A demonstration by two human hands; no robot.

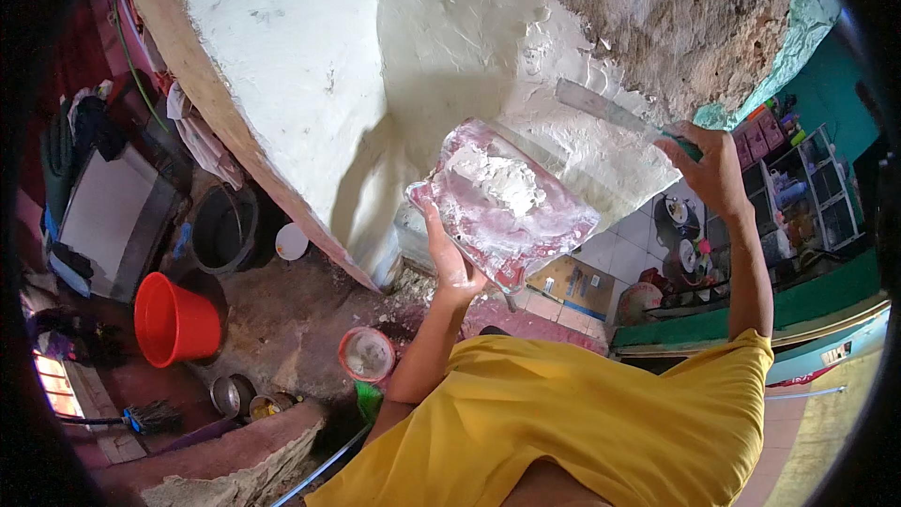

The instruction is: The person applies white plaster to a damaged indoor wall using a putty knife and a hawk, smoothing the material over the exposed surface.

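My left hand (452,261) is closed on the lower edge of a worn reddish board (563,225), smeared with white. A mound of white putty (497,178) lies on the board. My right hand (711,167), raised at the right, grips a putty knife (608,109) with a long flat blade and a dark green handle. Its blade lies close to the wall (450,19), over the fresh white coat; I cannot tell whether it touches. Above the blade is a rough, bare brown patch (676,19). The wall's left face is white and smooth.
Below left stand a red bucket (175,321), a black tub (223,230) and metal pots (232,396). A small tub with whitish contents (368,355) sits beside my left forearm. At the right are a dish rack (815,183) and a cluttered green-edged counter (676,321). Flattened cardboard (572,284) lies on tiles.
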